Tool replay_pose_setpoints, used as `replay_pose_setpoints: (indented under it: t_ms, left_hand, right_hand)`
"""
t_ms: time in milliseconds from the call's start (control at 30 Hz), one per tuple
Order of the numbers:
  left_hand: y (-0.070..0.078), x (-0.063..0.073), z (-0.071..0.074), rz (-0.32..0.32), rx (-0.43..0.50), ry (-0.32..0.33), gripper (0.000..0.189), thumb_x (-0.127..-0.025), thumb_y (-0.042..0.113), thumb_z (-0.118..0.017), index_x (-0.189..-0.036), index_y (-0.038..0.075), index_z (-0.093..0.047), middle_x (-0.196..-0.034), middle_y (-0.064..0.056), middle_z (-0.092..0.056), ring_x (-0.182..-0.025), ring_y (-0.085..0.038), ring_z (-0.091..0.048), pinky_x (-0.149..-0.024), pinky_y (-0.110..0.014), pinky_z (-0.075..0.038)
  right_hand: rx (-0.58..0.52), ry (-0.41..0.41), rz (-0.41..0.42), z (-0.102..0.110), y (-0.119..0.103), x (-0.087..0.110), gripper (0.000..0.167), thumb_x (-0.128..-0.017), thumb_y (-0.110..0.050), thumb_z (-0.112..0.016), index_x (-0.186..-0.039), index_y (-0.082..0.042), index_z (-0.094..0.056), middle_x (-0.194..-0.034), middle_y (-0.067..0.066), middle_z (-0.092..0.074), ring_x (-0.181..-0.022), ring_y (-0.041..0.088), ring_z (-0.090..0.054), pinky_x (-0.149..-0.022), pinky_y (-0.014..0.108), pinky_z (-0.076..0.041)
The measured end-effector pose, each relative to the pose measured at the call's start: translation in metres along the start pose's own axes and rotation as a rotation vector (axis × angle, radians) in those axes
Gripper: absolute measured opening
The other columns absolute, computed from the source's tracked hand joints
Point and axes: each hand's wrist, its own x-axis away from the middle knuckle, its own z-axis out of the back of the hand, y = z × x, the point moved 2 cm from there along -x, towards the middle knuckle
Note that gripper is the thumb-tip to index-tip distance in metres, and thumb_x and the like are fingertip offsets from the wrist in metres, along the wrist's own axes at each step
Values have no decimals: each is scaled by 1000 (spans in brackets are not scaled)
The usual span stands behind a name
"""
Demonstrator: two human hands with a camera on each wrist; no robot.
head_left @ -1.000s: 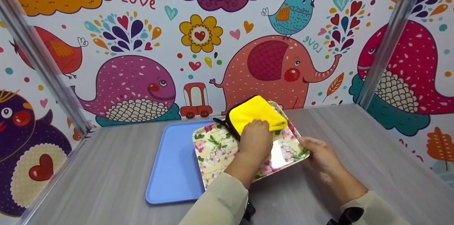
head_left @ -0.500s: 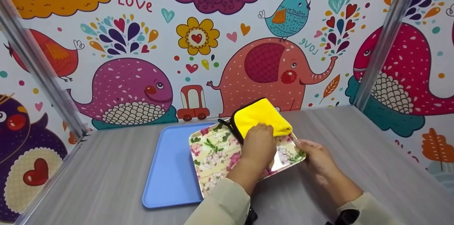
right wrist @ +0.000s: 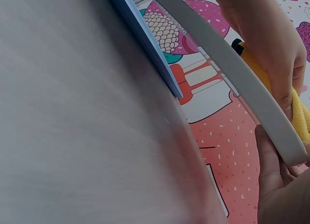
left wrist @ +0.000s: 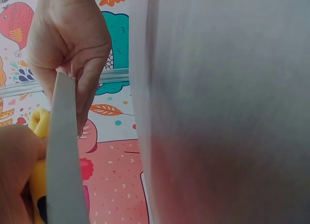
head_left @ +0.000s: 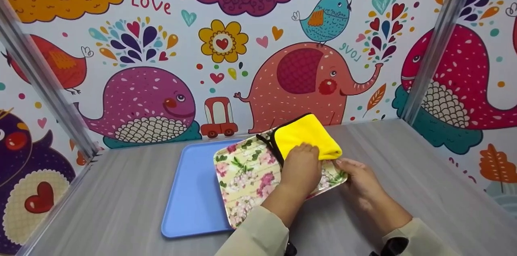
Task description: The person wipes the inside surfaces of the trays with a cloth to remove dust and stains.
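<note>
In the head view my left hand (head_left: 302,169) holds a folded yellow cloth (head_left: 311,137) with dark edging against a flower-patterned tray (head_left: 242,185). Its fingers curl into the cloth near the tray's upper right part. My right hand (head_left: 365,183) grips that tray by its right corner, thumb on the upper side. The tray is raised and tilted, as its pale rim (right wrist: 242,81) in the right wrist view shows. From the left wrist view, the fingers of the right hand (left wrist: 70,35) wrap under the tray's edge (left wrist: 65,146). Cloth hides part of the pattern.
A plain blue tray (head_left: 194,195) lies on the grey wood-look table (head_left: 121,191), partly covered by the raised floral tray. Behind stands a wall (head_left: 169,38) printed with cartoon animals. Metal posts (head_left: 440,46) mark the corners at left and right.
The left hand and the yellow cloth have slid rightward over the floral tray, toward the right hand. The right hand keeps its grip on the corner. The head view has shifted slightly.
</note>
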Motion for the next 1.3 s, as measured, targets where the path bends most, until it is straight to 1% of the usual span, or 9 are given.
replay_pose_setpoints:
  t_ms: [100, 400, 633, 767, 867, 967, 1033, 1233, 1300]
  left_hand:
    - [1, 2, 0, -21, 4, 17, 30, -101, 34, -64, -119, 12, -74, -117, -1, -77, -121, -17, -69, -112, -29, -50]
    - [1, 5, 0, -78, 4, -17, 34, -100, 31, -66, -128, 14, -72, -129, 0, -73, -131, -17, -64, -117, -31, -46]
    - [-6, 6, 1, -100, -15, -91, 40, -96, 23, -75, -134, 18, -70, -138, 3, -70, -137, -14, -60, -119, -30, -43]
    - [-12, 6, 3, -103, -24, -155, 50, -92, 21, -80, -139, 20, -66, -146, 4, -64, -142, -14, -55, -122, -32, -40]
    - [-19, 7, 5, -90, -36, -173, 51, -93, 20, -78, -142, 21, -64, -149, 5, -62, -144, -14, -52, -123, -32, -38]
    - [-26, 9, 4, -77, -46, -154, 47, -96, 18, -74, -142, 22, -65, -148, 5, -63, -143, -14, -54, -122, -32, -40]
    - [-31, 9, 3, -62, -43, -135, 41, -101, 17, -68, -141, 22, -66, -147, 5, -64, -142, -14, -55, -121, -32, -41]
    - [-42, 8, 0, 1, -38, -140, 41, -100, 24, -69, -141, 20, -66, -148, 3, -63, -143, -16, -55, -121, -35, -42]
    - [-44, 7, 0, 29, -47, -135, 40, -100, 23, -69, -140, 18, -66, -148, 2, -63, -142, -18, -55, -120, -36, -43]
  right_hand:
    - [1, -1, 0, 0, 1, 0, 22, -107, -14, -56, -102, -14, -77, -85, -5, -75, -75, 6, -69, -70, 20, -59]
    - [-7, 7, 14, 3, 1, -1, 30, -107, -8, -50, -95, -16, -77, -81, -6, -73, -71, 5, -66, -67, 19, -57]
    - [17, 33, 9, 5, 1, 0, 31, -109, -12, -49, -99, -18, -78, -82, -7, -74, -72, 5, -67, -68, 19, -57]
    - [18, 39, -15, 8, -1, -1, 25, -110, -19, -52, -108, -16, -77, -87, -8, -75, -77, 5, -70, -72, 19, -60]
    - [13, 39, -32, 9, -3, 0, 26, -109, -22, -54, -123, -10, -72, -91, -7, -76, -79, 6, -72, -75, 20, -61]
    - [12, 45, -41, 10, -3, -1, 30, -110, -22, -52, -130, -7, -68, -91, -7, -76, -80, 7, -72, -76, 21, -62]
    - [11, 45, -44, 10, -3, -1, 30, -110, -22, -52, -129, -7, -68, -91, -7, -75, -79, 7, -72, -75, 22, -62]
    - [3, 47, -48, 11, -4, -1, 25, -110, -20, -50, -117, -12, -73, -89, -6, -76, -78, 7, -72, -71, 22, -61]
    - [5, 55, -52, 10, -4, -1, 25, -110, -20, -50, -112, -14, -74, -88, -6, -76, -77, 7, -72, -70, 23, -60]
